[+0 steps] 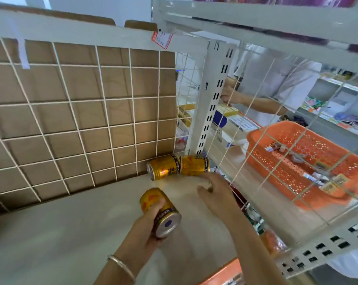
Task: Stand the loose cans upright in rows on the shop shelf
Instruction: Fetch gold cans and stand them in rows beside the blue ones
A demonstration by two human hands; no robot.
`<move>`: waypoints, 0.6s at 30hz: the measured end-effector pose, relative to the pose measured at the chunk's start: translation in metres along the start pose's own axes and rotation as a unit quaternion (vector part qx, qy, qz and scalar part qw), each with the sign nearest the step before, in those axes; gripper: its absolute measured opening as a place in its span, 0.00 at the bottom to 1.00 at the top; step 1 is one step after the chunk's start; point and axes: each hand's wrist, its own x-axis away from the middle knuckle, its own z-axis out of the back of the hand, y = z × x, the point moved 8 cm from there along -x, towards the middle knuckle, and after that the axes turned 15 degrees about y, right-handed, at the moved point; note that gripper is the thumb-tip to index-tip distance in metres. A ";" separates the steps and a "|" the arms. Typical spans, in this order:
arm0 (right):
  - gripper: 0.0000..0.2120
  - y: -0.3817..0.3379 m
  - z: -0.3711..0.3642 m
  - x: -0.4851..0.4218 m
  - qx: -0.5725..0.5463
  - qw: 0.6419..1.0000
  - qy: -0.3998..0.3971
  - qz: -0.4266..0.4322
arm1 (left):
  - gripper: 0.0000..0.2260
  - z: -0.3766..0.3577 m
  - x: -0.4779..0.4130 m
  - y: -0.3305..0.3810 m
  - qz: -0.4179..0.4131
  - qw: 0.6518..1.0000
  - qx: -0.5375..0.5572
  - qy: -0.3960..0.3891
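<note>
Two cans (163,166) lie sideways in shelf (71,233) corner | left fingers (158,204) hold third can (163,214), tilted, probably for standing | right fingers (203,191) wide, near corner pair

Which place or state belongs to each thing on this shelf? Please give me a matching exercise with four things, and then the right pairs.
Things:
1. left hand
2. right hand
3. corner cans
4. orange basket

Places or states:
A. beyond the shelf, on the right
B. open, fingers stretched toward the back corner
C. grips a gold can
D. on the shelf, beside the white post

Pairs: 1-C; 2-B; 3-D; 4-A
</note>
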 end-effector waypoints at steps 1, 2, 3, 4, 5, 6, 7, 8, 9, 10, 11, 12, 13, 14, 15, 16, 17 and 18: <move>0.21 -0.001 -0.006 -0.019 0.020 1.000 -0.001 0.012 | 0.10 0.002 -0.001 0.000 -0.008 1.000 -0.008 0.006; 0.23 -0.003 -0.016 -0.037 0.040 0.999 -0.014 0.034 | 0.10 0.004 -0.003 -0.001 -0.013 1.000 -0.014 0.010; 0.26 -0.004 -0.028 -0.051 0.072 0.995 -0.035 0.056 | 0.09 0.004 -0.005 -0.002 -0.016 1.000 -0.021 0.012; 0.29 -0.004 -0.040 -0.064 0.122 0.989 -0.048 0.075 | 0.10 0.004 -0.006 -0.003 -0.015 1.000 -0.023 0.008; 0.32 -0.004 -0.047 -0.074 0.181 0.979 -0.047 0.086 | 0.10 0.003 -0.007 -0.004 -0.014 1.000 -0.025 0.003; 0.35 -0.004 -0.050 -0.081 0.235 0.967 -0.040 0.088 | 0.10 0.003 -0.007 -0.004 -0.014 1.000 -0.028 0.000; 0.37 -0.004 -0.052 -0.085 0.277 0.957 -0.034 0.084 | 0.10 0.003 -0.007 -0.003 -0.013 0.999 -0.030 0.002; 0.37 -0.005 -0.052 -0.086 0.312 0.946 -0.025 0.085 | 0.10 0.004 -0.007 -0.004 -0.010 1.000 -0.025 0.006; 0.37 -0.008 -0.051 -0.086 0.346 0.933 -0.023 0.093 | 0.10 0.006 -0.006 -0.003 -0.007 1.000 -0.017 0.007; 0.35 -0.012 -0.049 -0.084 0.372 0.922 -0.030 0.101 | 0.11 0.007 -0.006 -0.004 -0.003 1.000 -0.010 0.006; 0.33 -0.015 -0.048 -0.084 0.383 0.917 -0.051 0.099 | 0.12 0.009 -0.007 -0.005 0.000 1.000 -0.005 0.004; 0.31 -0.018 -0.046 -0.084 0.380 0.916 -0.085 0.094 | 0.12 0.010 -0.008 -0.006 -0.002 1.000 -0.004 0.000; 0.27 -0.020 -0.043 -0.082 0.373 0.915 -0.132 0.082 | 0.12 0.010 -0.009 -0.007 -0.005 1.000 -0.005 -0.003; 0.24 -0.021 -0.040 -0.080 0.367 0.911 -0.172 0.076 | 0.13 0.011 -0.011 -0.007 -0.009 1.000 -0.008 -0.004; 0.22 -0.024 -0.036 -0.078 0.364 0.907 -0.192 0.084 | 0.13 0.011 -0.011 -0.007 -0.012 1.000 -0.012 -0.004; 0.22 -0.026 -0.035 -0.078 0.363 0.907 -0.189 0.101 | 0.14 0.011 -0.011 -0.007 -0.014 1.000 -0.012 -0.005; 0.24 -0.029 -0.033 -0.074 0.351 0.912 -0.180 0.113 | 0.14 0.011 -0.012 -0.007 -0.015 1.000 -0.011 -0.007; 0.27 -0.027 -0.036 -0.068 0.320 0.923 -0.186 0.107 | 0.17 0.011 -0.011 -0.006 -0.016 1.000 -0.013 -0.011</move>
